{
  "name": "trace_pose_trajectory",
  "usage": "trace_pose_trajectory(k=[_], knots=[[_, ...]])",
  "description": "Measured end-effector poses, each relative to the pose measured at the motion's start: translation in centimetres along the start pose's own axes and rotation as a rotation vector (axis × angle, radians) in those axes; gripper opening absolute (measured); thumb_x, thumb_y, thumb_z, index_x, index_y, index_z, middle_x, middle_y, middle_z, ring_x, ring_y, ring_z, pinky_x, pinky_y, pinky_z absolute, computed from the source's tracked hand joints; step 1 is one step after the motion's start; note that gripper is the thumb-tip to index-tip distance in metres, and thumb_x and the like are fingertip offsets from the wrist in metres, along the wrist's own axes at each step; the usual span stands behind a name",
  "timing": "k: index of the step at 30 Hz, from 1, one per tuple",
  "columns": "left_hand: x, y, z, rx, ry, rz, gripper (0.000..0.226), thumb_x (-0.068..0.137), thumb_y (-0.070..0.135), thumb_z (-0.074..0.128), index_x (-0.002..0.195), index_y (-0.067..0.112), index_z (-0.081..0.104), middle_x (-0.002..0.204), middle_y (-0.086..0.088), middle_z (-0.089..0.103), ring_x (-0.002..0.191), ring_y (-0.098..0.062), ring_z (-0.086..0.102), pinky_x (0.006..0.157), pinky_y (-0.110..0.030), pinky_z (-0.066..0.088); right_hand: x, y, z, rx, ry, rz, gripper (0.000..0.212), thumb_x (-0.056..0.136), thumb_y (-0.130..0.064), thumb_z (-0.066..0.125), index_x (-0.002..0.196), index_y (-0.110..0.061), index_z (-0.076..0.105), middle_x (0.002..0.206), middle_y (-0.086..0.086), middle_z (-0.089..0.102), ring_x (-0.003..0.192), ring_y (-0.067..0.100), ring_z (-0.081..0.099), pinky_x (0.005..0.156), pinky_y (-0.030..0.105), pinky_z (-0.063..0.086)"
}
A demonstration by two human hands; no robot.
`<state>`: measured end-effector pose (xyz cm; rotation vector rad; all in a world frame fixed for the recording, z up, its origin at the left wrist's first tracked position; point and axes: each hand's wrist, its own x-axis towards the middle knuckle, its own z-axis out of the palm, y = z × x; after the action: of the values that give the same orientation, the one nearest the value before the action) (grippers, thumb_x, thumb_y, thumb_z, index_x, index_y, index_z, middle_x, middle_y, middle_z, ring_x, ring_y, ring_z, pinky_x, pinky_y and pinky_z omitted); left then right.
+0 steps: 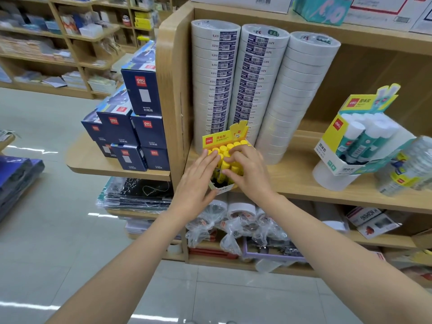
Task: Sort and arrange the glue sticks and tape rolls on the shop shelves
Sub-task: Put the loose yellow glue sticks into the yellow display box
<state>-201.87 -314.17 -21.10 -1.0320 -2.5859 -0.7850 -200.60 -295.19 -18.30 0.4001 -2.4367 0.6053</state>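
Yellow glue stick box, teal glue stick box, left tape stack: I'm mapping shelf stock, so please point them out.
Yellow glue stick box (pixel 219 138): head view, on its header card.
Teal glue stick box (pixel 330 136): head view, on its yellow side panel.
Left tape stack (pixel 214 78): head view, mid-height on its side.

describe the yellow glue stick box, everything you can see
The yellow glue stick box is an open cardboard carton with a header card bearing a red logo. It stands at the front edge of the shelf, before the tape stacks, holding rows of yellow-capped glue sticks. The left hand rests straight fingers on its left side; the right hand curls over the sticks.
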Motion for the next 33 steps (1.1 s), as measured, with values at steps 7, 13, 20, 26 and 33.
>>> trace_pose_trajectory(k=[7, 13, 20, 26, 33], knots=[[0.0, 0.3, 0.1, -0.05, 0.021, -0.019, 0.085, 0.085, 0.016, 0.071, 0.154, 0.011, 0.022, 0.163, 0.001, 0.018, 0.151, -0.011, 0.001, 0.12, -0.036, 0.022, -0.9, 0.0, 0.9, -0.093, 0.067, -0.034, 0.021, 0.081, -0.023, 0.078, 0.095, -0.01, 0.068, 0.114, 0.011, 0.064, 0.108, 0.03, 0.059, 0.092, 0.042, 0.043], [0.2, 0.3, -0.1, -0.087, 0.017, -0.02, 0.085, 0.084, 0.011, 0.069, 0.154, 0.01, 0.021, 0.163, 0.001, 0.016, 0.151, -0.01, 0.0, 0.12, -0.035, 0.023, -0.9, -0.2, 0.3, -0.103, 0.006, -0.037, 0.026, 0.089, -0.034, 0.064, 0.108, -0.018, 0.07, 0.121, 0.009, 0.062, 0.119, 0.029, 0.055, 0.103, 0.05, 0.037], [1.2, -0.6, -0.7, -0.045, 0.001, -0.024, 0.083, 0.083, 0.001, 0.063, 0.154, 0.012, 0.022, 0.164, -0.002, 0.013, 0.152, -0.016, 0.002, 0.12, -0.048, 0.023, -2.0, 0.9, -1.4, -0.195, -0.217, 0.048, 0.062, 0.094, -0.043, 0.053, 0.151, -0.025, 0.034, 0.157, 0.006, 0.032, 0.146, 0.026, 0.025, 0.118, 0.055, 0.019], [1.2, -0.3, 0.0, 0.112, -0.003, 0.093, 0.086, 0.085, 0.005, 0.067, 0.155, 0.021, 0.021, 0.163, -0.007, 0.015, 0.151, -0.028, 0.01, 0.116, -0.056, 0.028, -1.9, 0.1, -0.2, -0.261, -0.112, 0.125, 0.057, 0.084, -0.029, 0.075, 0.136, -0.019, 0.054, 0.141, 0.012, 0.05, 0.124, 0.036, 0.048, 0.091, 0.05, 0.049], [2.2, 0.2, -0.3, 0.231, 0.016, 0.024, 0.076, 0.083, 0.003, 0.068, 0.15, 0.017, 0.035, 0.159, -0.01, 0.028, 0.149, -0.032, 0.02, 0.114, -0.056, 0.03, -1.7, 0.2, 0.3, -0.096, -0.142, 0.173, 0.061, 0.088, -0.03, 0.07, 0.144, -0.021, 0.047, 0.152, 0.009, 0.04, 0.139, 0.033, 0.034, 0.105, 0.054, 0.039]])
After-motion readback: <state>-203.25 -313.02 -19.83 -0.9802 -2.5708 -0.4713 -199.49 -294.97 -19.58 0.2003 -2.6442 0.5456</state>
